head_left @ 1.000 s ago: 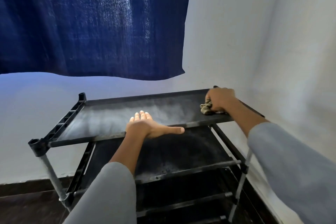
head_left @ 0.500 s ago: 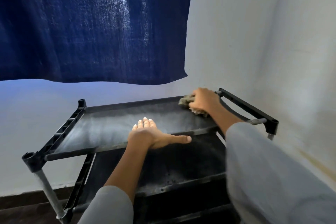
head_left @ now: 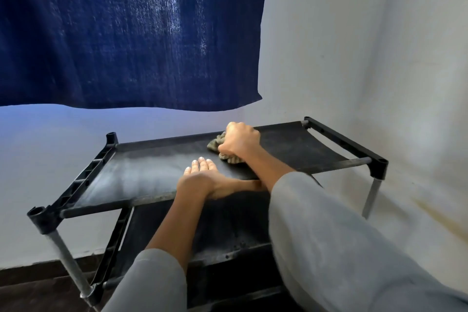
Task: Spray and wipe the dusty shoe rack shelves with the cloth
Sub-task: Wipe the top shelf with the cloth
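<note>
I have the cloth bunched under my right hand, whose fingers curl round it and press it onto the top shelf near the back rail. It looks soft and light, so a fistful grip suits it. My left hand lies flat, fingers straight and together, on the shelf's front edge. The shelf looks like taut fabric that may sag, and the shoe rack seems light, so I judge bracing wise.

Black rack, dust-greyed shelf; olive-tan cloth; grey sleeves; navy curtain; white walls.
</note>
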